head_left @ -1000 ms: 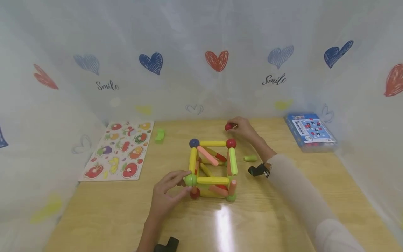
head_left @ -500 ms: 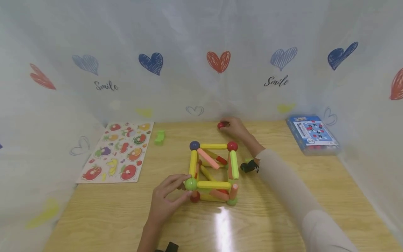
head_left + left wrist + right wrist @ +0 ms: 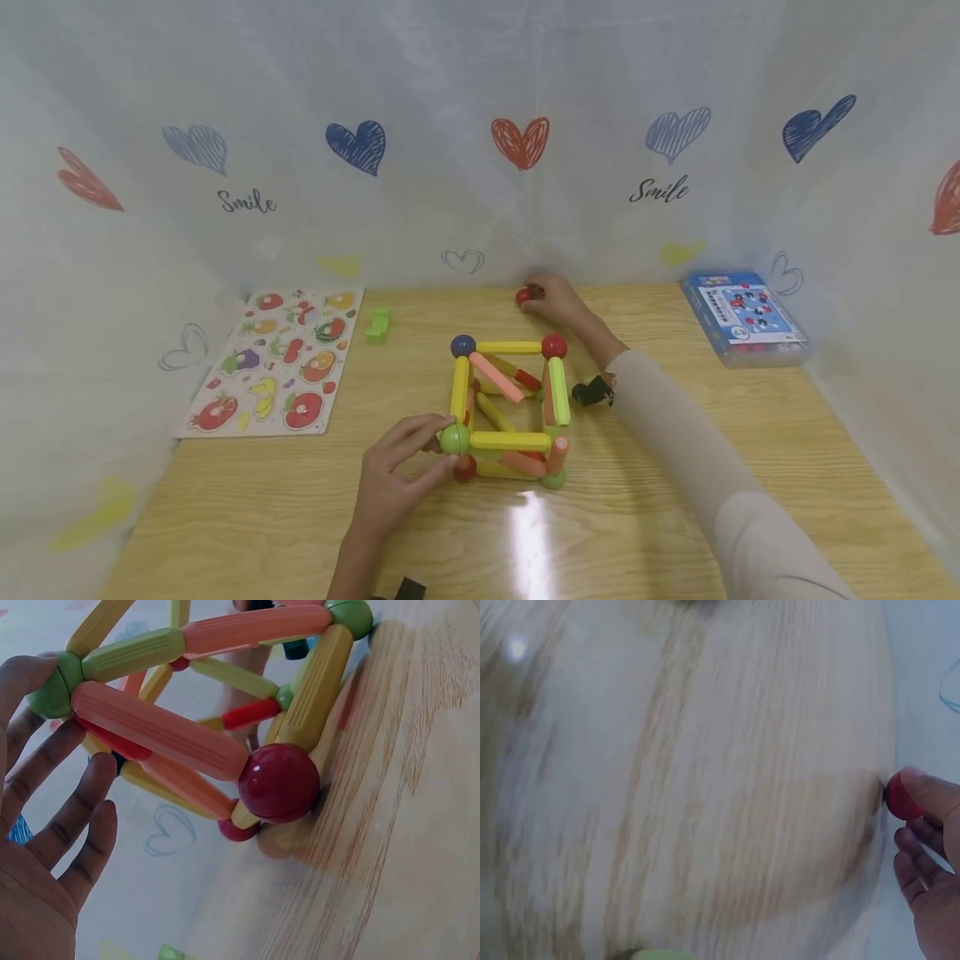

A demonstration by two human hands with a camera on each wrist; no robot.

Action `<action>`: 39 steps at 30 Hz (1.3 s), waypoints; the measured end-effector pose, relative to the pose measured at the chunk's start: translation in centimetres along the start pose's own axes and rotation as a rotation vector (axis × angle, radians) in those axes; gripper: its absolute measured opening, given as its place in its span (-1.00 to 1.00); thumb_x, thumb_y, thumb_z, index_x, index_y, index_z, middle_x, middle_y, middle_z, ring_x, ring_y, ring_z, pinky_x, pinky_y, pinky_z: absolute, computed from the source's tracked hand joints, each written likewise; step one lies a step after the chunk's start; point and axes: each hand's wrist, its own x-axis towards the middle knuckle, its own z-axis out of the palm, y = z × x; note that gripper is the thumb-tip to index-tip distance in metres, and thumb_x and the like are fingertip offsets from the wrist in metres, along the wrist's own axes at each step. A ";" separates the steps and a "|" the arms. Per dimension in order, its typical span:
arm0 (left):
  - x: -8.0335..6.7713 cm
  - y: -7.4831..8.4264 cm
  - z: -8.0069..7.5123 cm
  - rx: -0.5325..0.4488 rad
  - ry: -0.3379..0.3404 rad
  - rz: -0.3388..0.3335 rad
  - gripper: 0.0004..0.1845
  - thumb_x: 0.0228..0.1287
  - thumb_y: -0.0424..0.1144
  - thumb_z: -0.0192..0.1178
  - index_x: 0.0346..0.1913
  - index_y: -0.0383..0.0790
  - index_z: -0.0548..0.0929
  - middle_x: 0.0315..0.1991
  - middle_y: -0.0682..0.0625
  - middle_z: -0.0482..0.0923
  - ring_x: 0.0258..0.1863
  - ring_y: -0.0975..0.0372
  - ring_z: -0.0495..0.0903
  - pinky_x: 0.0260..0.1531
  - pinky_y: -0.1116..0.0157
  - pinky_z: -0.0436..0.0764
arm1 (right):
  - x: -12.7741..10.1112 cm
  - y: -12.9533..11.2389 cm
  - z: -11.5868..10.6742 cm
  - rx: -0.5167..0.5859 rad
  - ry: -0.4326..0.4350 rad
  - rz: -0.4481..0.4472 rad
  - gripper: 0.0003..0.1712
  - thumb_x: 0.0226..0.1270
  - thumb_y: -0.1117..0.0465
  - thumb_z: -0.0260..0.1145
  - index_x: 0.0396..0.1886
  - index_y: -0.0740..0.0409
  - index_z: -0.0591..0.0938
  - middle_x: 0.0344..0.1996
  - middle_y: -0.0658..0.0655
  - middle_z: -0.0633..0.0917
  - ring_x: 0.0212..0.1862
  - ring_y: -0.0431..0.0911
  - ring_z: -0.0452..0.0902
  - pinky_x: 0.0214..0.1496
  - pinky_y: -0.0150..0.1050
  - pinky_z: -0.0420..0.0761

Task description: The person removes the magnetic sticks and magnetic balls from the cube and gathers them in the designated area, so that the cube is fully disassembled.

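A box-shaped frame of magnetic sticks (image 3: 510, 442) and balls stands on the table. My left hand (image 3: 390, 471) pinches the green ball (image 3: 454, 439) at its upper front-left corner. In the left wrist view, thumb and fingertips meet that green ball (image 3: 56, 688), while the other fingers spread beside the sticks. A blue ball (image 3: 463, 346) and a red ball (image 3: 554, 347) form the upper back corners. Behind the frame, at the table's far edge, my right hand (image 3: 561, 302) pinches a loose red ball (image 3: 523, 296). The right wrist view shows this red ball (image 3: 902, 801) between thumb and fingers, at the tabletop's edge.
A fruit picture board (image 3: 277, 362) lies at the left. Near it is a small light-green piece (image 3: 378, 325). At the back right rests a blue box (image 3: 744, 318). A curtain printed with hearts (image 3: 480, 208) rises around the table's back and sides.
My right hand has shifted left along the far edge with the red ball, then nearly stopped. The short green stick by my right wrist has become hidden. My left hand keeps its hold.
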 end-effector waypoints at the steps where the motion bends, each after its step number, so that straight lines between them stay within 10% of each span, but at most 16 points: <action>1: 0.0 0.1 0.0 -0.002 -0.002 -0.003 -0.55 -0.03 -0.32 0.39 0.02 -0.11 0.62 -0.06 0.05 0.55 -0.31 0.30 0.56 -0.30 0.35 0.60 | -0.1 0.1 -0.2 0.016 0.002 0.014 -0.40 0.15 0.13 0.36 0.16 0.26 0.45 0.01 0.20 0.53 0.03 0.03 0.44 0.07 -0.13 0.46; 14: 0.5 1.1 -0.3 -0.011 0.005 0.022 -0.51 -0.12 -0.41 0.42 -0.01 -0.17 0.64 -0.06 -0.01 0.56 -0.31 0.26 0.52 -0.34 0.33 0.58 | -4.4 -1.8 -3.7 0.021 0.107 -0.062 -0.59 0.25 0.12 0.26 0.02 0.27 0.54 -0.11 0.14 0.57 -0.08 -0.05 0.48 -0.07 -0.16 0.53; 26: 1.0 2.8 -0.2 -0.006 0.006 0.027 -0.50 -0.17 -0.50 0.41 -0.03 -0.25 0.63 -0.09 -0.06 0.57 -0.35 0.20 0.53 -0.34 0.36 0.57 | -15.7 -6.0 -5.8 0.101 0.288 -0.020 -0.62 0.32 -0.18 0.07 -0.07 -0.09 0.56 -0.30 -0.14 0.63 -0.26 -0.24 0.54 -0.28 -0.19 0.54; 39: 1.2 3.5 -0.5 -0.005 0.007 0.013 -0.54 -0.12 -0.49 0.39 -0.03 -0.28 0.63 -0.12 -0.05 0.57 -0.39 0.16 0.53 -0.34 0.38 0.56 | -24.5 -11.4 -2.0 0.114 0.231 -0.025 -0.51 0.15 -0.21 0.24 -0.01 -0.10 0.42 -0.45 -0.29 0.65 -0.45 -0.31 0.48 -0.45 -0.31 0.50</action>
